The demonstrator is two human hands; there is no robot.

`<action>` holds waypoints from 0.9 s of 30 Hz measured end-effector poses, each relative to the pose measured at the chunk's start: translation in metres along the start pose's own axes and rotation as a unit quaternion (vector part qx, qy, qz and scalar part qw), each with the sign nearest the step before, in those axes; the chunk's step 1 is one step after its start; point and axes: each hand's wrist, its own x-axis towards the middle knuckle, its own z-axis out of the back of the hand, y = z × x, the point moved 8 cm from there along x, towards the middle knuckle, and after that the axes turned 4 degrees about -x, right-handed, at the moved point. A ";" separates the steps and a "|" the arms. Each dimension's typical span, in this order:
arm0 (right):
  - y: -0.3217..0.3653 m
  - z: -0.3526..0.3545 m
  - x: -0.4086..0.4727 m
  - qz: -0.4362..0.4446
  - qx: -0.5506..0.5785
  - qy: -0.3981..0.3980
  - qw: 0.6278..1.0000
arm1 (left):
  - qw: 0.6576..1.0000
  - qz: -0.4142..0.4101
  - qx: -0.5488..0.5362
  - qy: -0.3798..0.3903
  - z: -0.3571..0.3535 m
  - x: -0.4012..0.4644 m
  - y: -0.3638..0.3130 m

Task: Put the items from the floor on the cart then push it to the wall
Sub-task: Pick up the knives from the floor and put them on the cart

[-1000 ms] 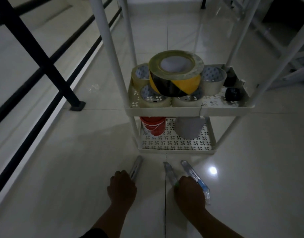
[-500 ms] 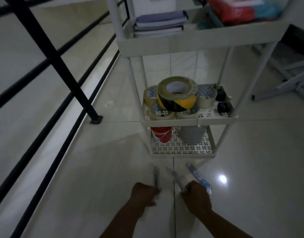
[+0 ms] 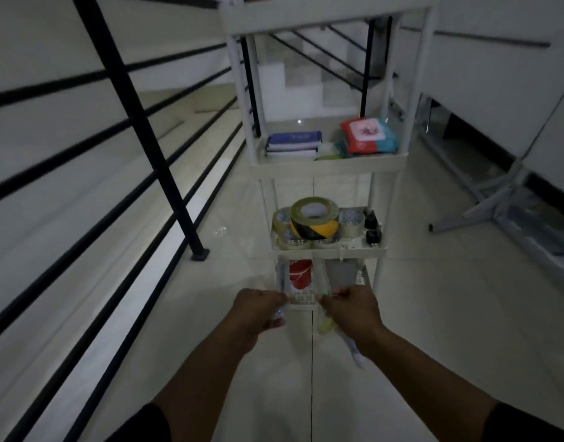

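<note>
Pale glossy tiles run ahead of you, dim and streaked with glare. Take the cart [image 3: 325, 167] as your landmark: a black railing [image 3: 137, 116] stands well to its left, and grey metal legs [image 3: 484, 199] lie on the floor to its right.

Your left hand [image 3: 260, 311] is closed around a clear tube-like item [image 3: 281, 282], held just before the cart's bottom shelf, below the tape rolls [image 3: 312, 223]. Your right hand [image 3: 354, 309] is closed on two long clear-wrapped items [image 3: 351, 344], one end sticking up toward the cart and the other trailing down behind your wrist. All of these are off the floor and not yet on the cart. Blur makes it hard to tell what they are.

Judging from here, the risks are these. The wrappers look slick, so the trailing end in your right hand could slide out. The tape shelf is crowded, and pushing long items in could knock a roll off. The upper shelf, with its notebooks [image 3: 293, 145] and wipes [image 3: 368, 135], has little room. Long items left overhanging could drop once you push.
</note>
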 end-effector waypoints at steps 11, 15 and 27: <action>0.130 0.090 -0.065 0.105 0.044 -0.038 0.993 | 0.990 -0.140 -0.029 0.014 -0.020 -0.115 -0.123; 0.157 0.102 -0.058 0.117 0.045 -0.044 0.991 | 0.987 -0.158 -0.031 0.022 -0.033 -0.119 -0.151; 0.248 0.109 0.053 0.121 -0.029 -0.106 0.987 | 0.986 -0.163 0.013 0.015 -0.051 -0.024 -0.217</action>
